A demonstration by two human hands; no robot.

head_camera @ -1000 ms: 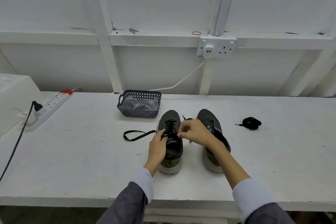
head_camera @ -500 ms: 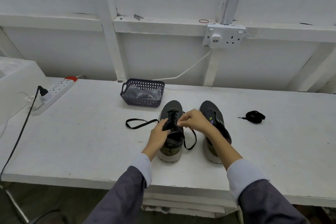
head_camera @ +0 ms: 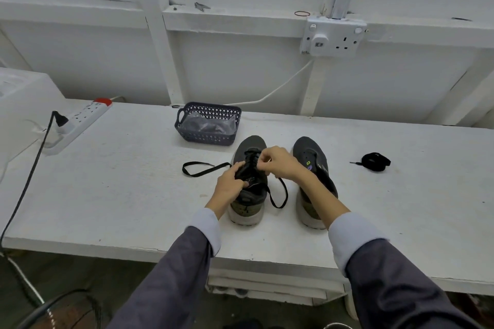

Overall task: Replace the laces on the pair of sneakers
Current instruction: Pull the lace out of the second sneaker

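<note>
White counter point(head_camera: 120, 195) carries pair, toes pointing away: left-side sneaker point(head_camera: 250, 207), right-side sneaker point(head_camera: 307, 149) just beside. Both forearms point(head_camera: 323, 197) reach forward, converging on left-side one. Left hand point(head_camera: 230, 181) curled round its tongue and upper. Right hand point(head_camera: 278, 163) arched over eyelets, fingertips pinching black lace point(head_camera: 184, 168); loose ends trail both sides.
</note>
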